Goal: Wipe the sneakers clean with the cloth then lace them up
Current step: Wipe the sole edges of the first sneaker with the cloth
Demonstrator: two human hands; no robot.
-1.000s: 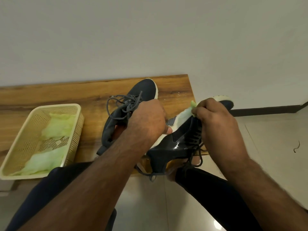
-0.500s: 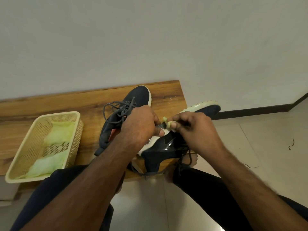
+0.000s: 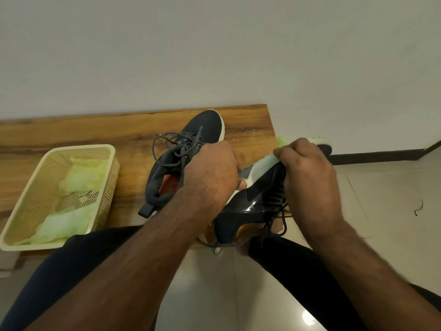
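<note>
Gripping the held sneaker (image 3: 253, 206) by its stiff sole, the left hand (image 3: 212, 170) steadies it while the right hand (image 3: 307, 173) fingers (image 3: 285, 154) pinch the soft, light cloth (image 3: 267, 162) against its side, best bunched beneath the fingertips.

One head-worn camera looks forward and down, close over the forearms, onto the right end of the wooden surface (image 3: 248, 130) against a wall.

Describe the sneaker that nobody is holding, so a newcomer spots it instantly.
Start at the wooden bench along the wall. On its top, right of the yellow basket, the dark sneaker lies with its toe towards the wall. Unlike the other sneaker, gripped in both hands, it rests untouched, grey laces loose, orange lining showing.
</note>
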